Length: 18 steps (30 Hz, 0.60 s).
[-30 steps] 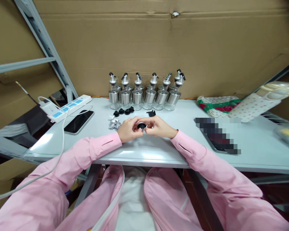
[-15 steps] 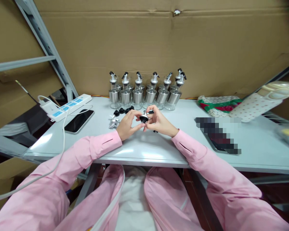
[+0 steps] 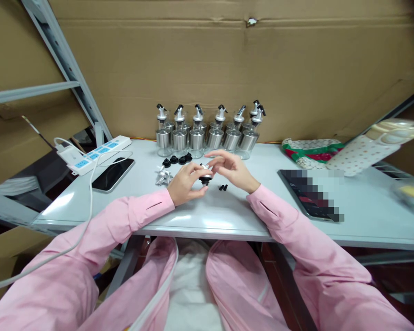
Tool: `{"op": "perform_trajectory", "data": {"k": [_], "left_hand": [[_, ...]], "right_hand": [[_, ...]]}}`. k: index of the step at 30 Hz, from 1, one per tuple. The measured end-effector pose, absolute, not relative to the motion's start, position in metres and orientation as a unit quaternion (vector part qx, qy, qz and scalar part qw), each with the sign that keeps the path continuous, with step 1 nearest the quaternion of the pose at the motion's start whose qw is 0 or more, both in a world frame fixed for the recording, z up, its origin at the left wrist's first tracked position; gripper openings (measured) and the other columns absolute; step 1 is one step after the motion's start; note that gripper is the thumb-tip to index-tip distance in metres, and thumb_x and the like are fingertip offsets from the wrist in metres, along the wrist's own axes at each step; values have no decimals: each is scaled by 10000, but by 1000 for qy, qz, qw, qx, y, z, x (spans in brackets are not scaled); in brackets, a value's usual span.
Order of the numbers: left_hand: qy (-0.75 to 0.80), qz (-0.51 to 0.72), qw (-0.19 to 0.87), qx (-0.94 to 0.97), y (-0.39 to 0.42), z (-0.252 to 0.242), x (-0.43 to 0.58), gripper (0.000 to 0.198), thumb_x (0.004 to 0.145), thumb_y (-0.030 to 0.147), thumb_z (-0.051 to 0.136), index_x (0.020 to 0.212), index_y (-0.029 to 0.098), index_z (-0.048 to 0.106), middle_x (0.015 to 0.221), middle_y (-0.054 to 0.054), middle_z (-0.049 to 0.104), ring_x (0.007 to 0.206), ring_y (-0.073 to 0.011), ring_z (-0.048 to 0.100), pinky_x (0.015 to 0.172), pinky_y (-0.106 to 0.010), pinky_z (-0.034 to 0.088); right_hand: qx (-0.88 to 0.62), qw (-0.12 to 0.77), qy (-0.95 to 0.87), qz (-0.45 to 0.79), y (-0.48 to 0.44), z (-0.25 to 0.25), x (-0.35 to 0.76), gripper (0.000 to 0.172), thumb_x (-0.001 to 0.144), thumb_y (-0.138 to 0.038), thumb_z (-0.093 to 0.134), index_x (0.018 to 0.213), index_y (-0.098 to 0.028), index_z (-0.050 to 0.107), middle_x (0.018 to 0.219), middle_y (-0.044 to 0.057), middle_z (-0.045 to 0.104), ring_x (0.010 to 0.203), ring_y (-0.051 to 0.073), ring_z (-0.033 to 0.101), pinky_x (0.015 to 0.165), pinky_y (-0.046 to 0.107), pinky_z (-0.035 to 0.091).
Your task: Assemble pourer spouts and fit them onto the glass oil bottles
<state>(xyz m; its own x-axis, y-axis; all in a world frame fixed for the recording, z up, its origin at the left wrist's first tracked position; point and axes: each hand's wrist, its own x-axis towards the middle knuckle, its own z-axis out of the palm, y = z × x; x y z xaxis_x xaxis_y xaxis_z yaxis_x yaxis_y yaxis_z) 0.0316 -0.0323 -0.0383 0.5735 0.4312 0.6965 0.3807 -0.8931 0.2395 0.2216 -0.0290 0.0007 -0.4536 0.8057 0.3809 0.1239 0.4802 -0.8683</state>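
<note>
We hold the spout point(image 3: 205, 178) upright, pinched in our left grip point(image 3: 184, 184); our right grip point(image 3: 235, 171), released, just beside it.

The front bottles point(image 3: 215, 138) are screening most of the rear bottles point(image 3: 171, 126). On their near side, the left hand point(image 3: 184, 184) is covering part of a black-and-silver stopper point(image 3: 205, 178); whether the right hand point(image 3: 233, 170) is touching it, I'm failing to see. Two black bits point(image 3: 223, 187) there are proving too small to name. Far right of the front bottles, a blurring container point(image 3: 401, 189) is getting cut off; far left, a cable point(image 3: 90, 195) is running out of view.
</note>
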Motion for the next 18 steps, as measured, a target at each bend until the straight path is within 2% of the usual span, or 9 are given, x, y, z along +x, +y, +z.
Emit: {"op": "perform_trajectory", "data": {"k": [4,7,9,14,18], "left_hand": [[230,348,-3,909,-32,-39,31,296,767,256,540,1058,201,543,935,-51,521,882,-182,521,819,-331,434],[193,325,-30,925,-32,-41,30,267,761,248,531,1017,180,562,895,-56,511,835,-179,519,787,-330,451],[175,319,-29,931,-32,-43,30,261,769,236,515,1017,174,562,903,-62,497,829,-174,519,775,-322,466],[176,331,38,926,-33,-47,30,277,797,191,486,1072,189,518,994,-72,446,807,-124,527,727,-251,504],[162,360,35,918,-33,-45,31,313,794,121,465,1096,200,495,1012,-72,424,899,-138,529,826,-299,499]], "right_hand": [[-403,497,-720,270,-4,2,244,208,763,-215,468,921,-162,592,759,30,650,636,129,595,661,291,498],[-489,422,-752,131,15,-7,268,201,745,-178,470,830,-141,648,723,55,671,664,159,598,665,297,465],[-520,352,-773,88,23,-15,279,192,739,-179,496,805,-134,670,727,70,683,665,169,596,674,301,449],[-516,261,-813,65,32,-33,284,184,739,-179,527,817,-135,688,791,81,693,677,169,595,691,287,440],[-497,233,-834,61,36,-43,281,183,729,-180,543,839,-147,686,820,72,691,677,164,586,687,279,436]]}}
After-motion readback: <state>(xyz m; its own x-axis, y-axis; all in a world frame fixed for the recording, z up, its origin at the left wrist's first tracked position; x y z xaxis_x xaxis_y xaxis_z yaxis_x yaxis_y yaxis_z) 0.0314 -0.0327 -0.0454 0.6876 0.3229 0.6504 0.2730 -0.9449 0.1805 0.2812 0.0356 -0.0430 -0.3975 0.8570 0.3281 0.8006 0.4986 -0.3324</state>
